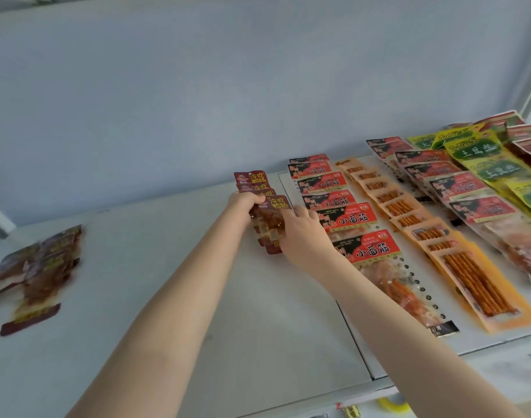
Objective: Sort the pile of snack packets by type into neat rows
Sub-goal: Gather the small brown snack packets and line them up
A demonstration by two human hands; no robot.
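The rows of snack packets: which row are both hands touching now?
The short row of small dark red packets, leftmost of the rows. The left hand and right hand rest on it; the red-label, orange and green rows lie untouched.

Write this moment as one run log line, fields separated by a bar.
step: aligning row | left hand: on dark red packets | right hand: on same row | unsorted pile: left on table
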